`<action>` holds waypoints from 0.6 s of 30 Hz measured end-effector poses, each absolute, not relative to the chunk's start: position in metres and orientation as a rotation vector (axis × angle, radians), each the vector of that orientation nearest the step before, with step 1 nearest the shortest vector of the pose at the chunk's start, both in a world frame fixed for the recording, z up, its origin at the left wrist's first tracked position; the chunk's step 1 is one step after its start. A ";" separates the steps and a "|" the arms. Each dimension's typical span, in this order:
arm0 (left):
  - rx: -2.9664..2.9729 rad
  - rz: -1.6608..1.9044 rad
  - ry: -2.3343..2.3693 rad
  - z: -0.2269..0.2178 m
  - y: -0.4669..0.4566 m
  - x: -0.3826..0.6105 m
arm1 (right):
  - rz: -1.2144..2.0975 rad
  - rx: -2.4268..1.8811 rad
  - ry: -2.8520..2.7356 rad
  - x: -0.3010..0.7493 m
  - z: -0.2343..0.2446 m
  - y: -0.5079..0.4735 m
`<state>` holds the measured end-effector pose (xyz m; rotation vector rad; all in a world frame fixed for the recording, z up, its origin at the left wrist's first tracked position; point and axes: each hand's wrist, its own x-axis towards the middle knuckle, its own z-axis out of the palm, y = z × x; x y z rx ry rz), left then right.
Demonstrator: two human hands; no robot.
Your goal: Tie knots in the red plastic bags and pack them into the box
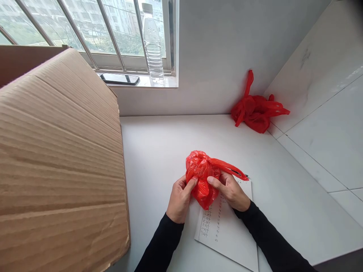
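Between my two hands is a crumpled red plastic bag (202,166), bunched around contents I cannot make out. My left hand (180,198) grips its left side, thumb on the front. On the right side, my right hand (232,189) holds it the same way. A looped handle of the bag trails out to the right above my right hand. Beneath the bag and my right wrist lies a notepad (227,241) with handwritten columns of figures, partly covered. The dark tip of a thin object shows at the notepad's top edge.
A large cardboard box (62,162) fills the left side. More red plastic bags (255,113) lie bundled in the back right corner by the wall tiles. On the window sill are a phone (119,79) and a clear water bottle (153,49). The white tabletop (159,139) meets the wall behind.
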<state>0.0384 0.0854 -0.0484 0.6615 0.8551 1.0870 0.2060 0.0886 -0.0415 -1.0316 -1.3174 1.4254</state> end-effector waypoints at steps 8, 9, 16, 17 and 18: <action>0.758 1.022 0.871 -0.049 0.084 0.038 | 1.364 -1.044 -1.214 0.203 -0.044 0.089; 0.795 0.997 0.827 -0.049 0.083 0.039 | 1.355 -1.046 -1.197 0.203 -0.046 0.090; 0.922 1.072 0.776 -0.049 0.085 0.038 | 1.406 -1.003 -1.240 0.204 -0.042 0.091; 0.912 1.088 0.800 -0.050 0.086 0.037 | 1.436 -0.971 -1.273 0.203 -0.040 0.090; 0.903 1.096 0.824 -0.051 0.087 0.036 | 1.465 -0.939 -1.300 0.202 -0.038 0.089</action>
